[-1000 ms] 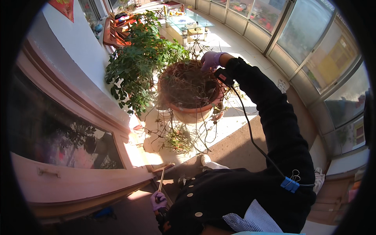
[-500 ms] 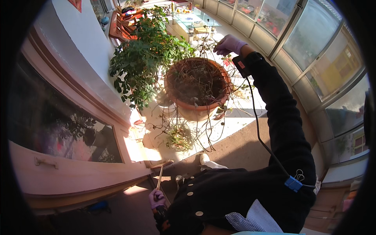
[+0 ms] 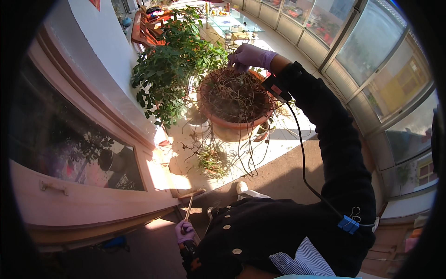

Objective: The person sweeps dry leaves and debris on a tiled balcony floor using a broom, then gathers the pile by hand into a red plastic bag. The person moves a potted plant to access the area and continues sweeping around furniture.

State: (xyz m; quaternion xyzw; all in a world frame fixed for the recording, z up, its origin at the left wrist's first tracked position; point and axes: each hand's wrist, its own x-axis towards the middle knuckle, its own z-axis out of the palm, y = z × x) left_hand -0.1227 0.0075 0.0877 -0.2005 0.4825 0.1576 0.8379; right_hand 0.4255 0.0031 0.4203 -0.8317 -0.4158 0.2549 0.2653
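Tangled, dry brown vines (image 3: 234, 90) overhang a round terracotta pot (image 3: 231, 124) on the pale, sunlit floor (image 3: 283, 140). Pinching stems singly would likely limit snagging. Above the far rim, the purple-gloved right hand (image 3: 254, 56) bunches its fingers, grip unclear; the purple-gloved left hand (image 3: 185, 231) clasps a pale wooden handle (image 3: 189, 208).

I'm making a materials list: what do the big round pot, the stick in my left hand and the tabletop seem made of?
Pot: clay or plastic, looking matte; its dull orange-brown colour leaves that open.
Stick: probably smooth wood, being pale tan.
Tabletop: likely glossy glass, being see-through and greenish.
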